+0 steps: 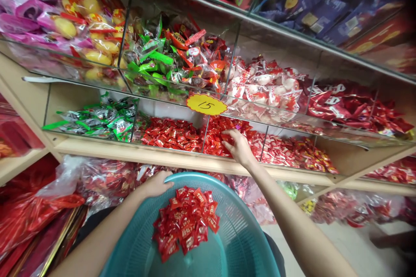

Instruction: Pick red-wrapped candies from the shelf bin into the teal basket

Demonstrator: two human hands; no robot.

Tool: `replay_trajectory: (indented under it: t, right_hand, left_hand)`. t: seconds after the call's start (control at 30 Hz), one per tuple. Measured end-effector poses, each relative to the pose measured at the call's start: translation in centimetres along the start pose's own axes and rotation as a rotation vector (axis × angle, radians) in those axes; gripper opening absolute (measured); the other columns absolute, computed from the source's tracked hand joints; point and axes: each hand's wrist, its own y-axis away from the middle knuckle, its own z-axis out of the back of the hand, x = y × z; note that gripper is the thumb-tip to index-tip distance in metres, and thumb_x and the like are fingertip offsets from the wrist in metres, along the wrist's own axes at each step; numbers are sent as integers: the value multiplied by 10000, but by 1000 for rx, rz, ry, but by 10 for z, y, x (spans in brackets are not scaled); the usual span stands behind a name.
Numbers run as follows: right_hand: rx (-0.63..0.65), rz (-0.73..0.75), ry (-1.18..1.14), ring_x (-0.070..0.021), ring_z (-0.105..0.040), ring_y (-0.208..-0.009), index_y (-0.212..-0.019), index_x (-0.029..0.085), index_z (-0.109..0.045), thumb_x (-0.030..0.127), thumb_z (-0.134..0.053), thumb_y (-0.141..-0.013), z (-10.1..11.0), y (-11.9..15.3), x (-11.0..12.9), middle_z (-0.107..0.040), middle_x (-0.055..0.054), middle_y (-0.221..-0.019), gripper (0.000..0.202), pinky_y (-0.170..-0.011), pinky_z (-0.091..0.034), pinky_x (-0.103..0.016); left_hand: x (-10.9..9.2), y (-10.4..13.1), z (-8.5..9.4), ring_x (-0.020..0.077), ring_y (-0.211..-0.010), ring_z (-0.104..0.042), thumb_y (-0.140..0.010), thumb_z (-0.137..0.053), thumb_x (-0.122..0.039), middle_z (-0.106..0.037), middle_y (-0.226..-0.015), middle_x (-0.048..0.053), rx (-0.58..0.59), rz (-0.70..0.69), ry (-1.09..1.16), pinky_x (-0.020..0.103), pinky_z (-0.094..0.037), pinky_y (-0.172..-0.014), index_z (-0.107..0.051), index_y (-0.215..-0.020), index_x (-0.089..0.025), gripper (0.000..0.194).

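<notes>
My left hand (pixel 158 185) is closed on the rim of a teal plastic basket (pixel 242 207), at its far left side. In the basket lies a heap of red wrapped candies (pixel 186 220). My right hand (pixel 239 147) reaches over the front edge of a lower shelf compartment full of small red wrapped candies (pixel 218 138). Its thumb and fingers are apart above the candies, and I see nothing held in them. Whether the fingertips touch the candies I cannot tell.
Clear dividers split the shelf (pixel 182 158). Beside the right hand are more red candies (pixel 172 132) and pink-white candies (pixel 279 149). Above hangs a yellow price tag (pixel 207 104) marked 15. Green-wrapped sweets (pixel 110 117) fill a left compartment. Plastic bags (pixel 97 177) of goods lie below.
</notes>
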Motion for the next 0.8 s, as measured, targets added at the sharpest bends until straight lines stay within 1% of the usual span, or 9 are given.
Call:
replay_trajectory:
  t: [0.07, 0.17, 0.37, 0.43, 0.53, 0.6, 0.67, 0.73, 0.8]
  right_hand:
    - [-18, 3, 5, -190, -528, -907, -991, 197, -556, 185, -517, -745, 0, 0, 1, -561, -63, -973, 250, -815, -410, -323]
    - [-79, -5, 7, -191, -531, -905, -1008, 200, -550, 209, -510, -761, 2, 3, 3, -563, -64, -974, 250, -812, -412, -329]
    - [-153, -33, -28, -194, -532, -918, -1013, 196, -550, 253, -529, -766, 11, 7, 5, -561, -74, -984, 254, -821, -421, -349]
    - [-196, -41, -66, -192, -521, -949, -1033, 207, -542, 268, -522, -780, 17, 11, 13, -555, -71, -1012, 260, -831, -424, -352]
    - [-217, -51, -177, -186, -500, -999, -1072, 229, -523, 276, -515, -795, 25, 25, 36, -533, -65, -1068, 281, -824, -443, -345]
    - [-169, -55, -245, -187, -491, -1020, -1084, 246, -519, 268, -516, -797, 25, 40, 56, -523, -60, -1093, 288, -838, -442, -355]
    - [-89, -53, -299, -188, -487, -1030, -1080, 262, -526, 256, -515, -800, 18, 58, 75, -526, -53, -1099, 279, -876, -421, -371]
    - [13, -55, -363, -185, -490, -1032, -1078, 275, -530, 243, -507, -806, 3, 75, 88, -534, -47, -1096, 275, -898, -405, -366]
    - [124, -59, -442, -175, -496, -1022, -1079, 279, -532, 231, -504, -808, -18, 89, 96, -544, -39, -1083, 277, -899, -401, -345]
  left_hand:
    - [3, 0, -1, 155, -737, -545, -739, -439, -308, -601, -799, 21, -8, -1, 4, 227, -387, -661, -567, -843, -147, 230]
    - [6, 0, -1, 165, -766, -552, -742, -444, -327, -607, -827, 28, -11, -1, 13, 234, -394, -682, -570, -864, -150, 248]
    - [3, 2, -1, 184, -814, -555, -736, -459, -353, -615, -889, 45, -11, 20, 32, 245, -404, -706, -575, -888, -148, 280]
    - [2, 2, -1, 186, -812, -555, -730, -465, -358, -618, -893, 48, -19, 27, 44, 247, -406, -710, -579, -889, -145, 289]
    - [2, 2, -1, 183, -805, -555, -723, -470, -365, -621, -894, 50, -27, 33, 55, 246, -406, -715, -582, -899, -142, 305]
    - [2, 2, -1, 178, -782, -556, -727, -461, -363, -624, -876, 47, -20, 35, 47, 246, -406, -708, -583, -887, -142, 298]
    - [3, 1, -2, 175, -762, -556, -726, -458, -356, -624, -854, 42, -22, 37, 38, 245, -405, -694, -582, -873, -144, 286]
    - [2, 1, -3, 173, -738, -553, -720, -463, -348, -623, -819, 36, -22, 45, 41, 241, -403, -670, -583, -863, -146, 275]
    - [2, 1, -3, 167, -709, -546, -712, -470, -339, -615, -778, 29, -26, 53, 46, 234, -398, -644, -585, -851, -148, 262]
